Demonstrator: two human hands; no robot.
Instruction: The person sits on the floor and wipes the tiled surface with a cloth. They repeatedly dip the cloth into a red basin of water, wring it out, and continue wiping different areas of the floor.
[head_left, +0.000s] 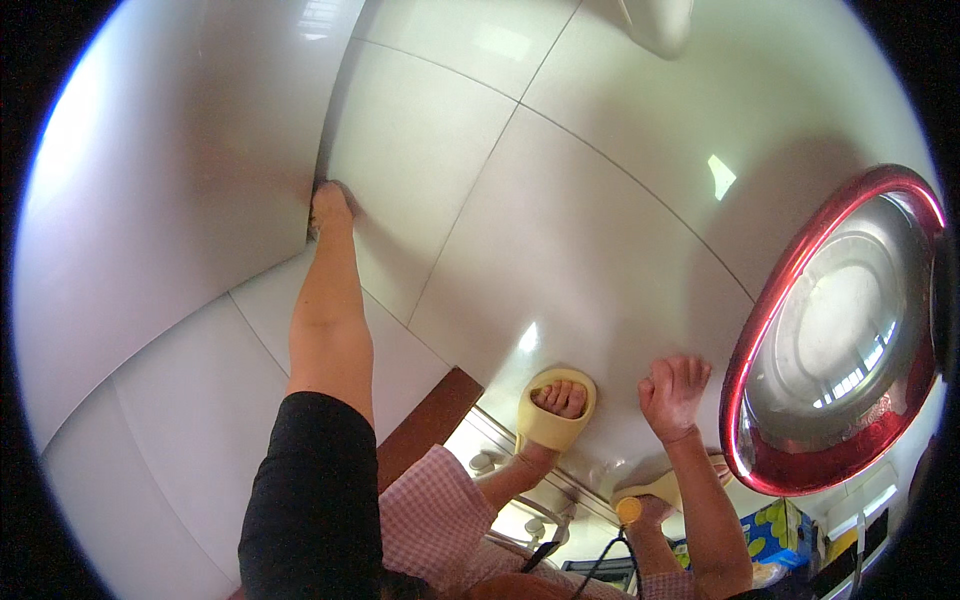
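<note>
My left hand (330, 206) is at the far end of my outstretched arm, against the edge of a large, pale, glossy panel (187, 172). Its fingers are mostly hidden at that edge, so their grip cannot be made out. My right hand (676, 394) is above the floor, between a yellow slipper (559, 427) and a round, shiny, red-rimmed vessel (750, 360). The fingers of this hand are curled in a loose fist, slightly blurred, with nothing visible in them. A gap shows between it and the red rim.
Pale tiles cover the floor (480, 247). A brown strip (431, 427) lies beside my checked clothing. A blue and green box (780, 532) stands at the lower right, below the vessel. At the top edge a pale, rounded object (664, 26) reaches into view.
</note>
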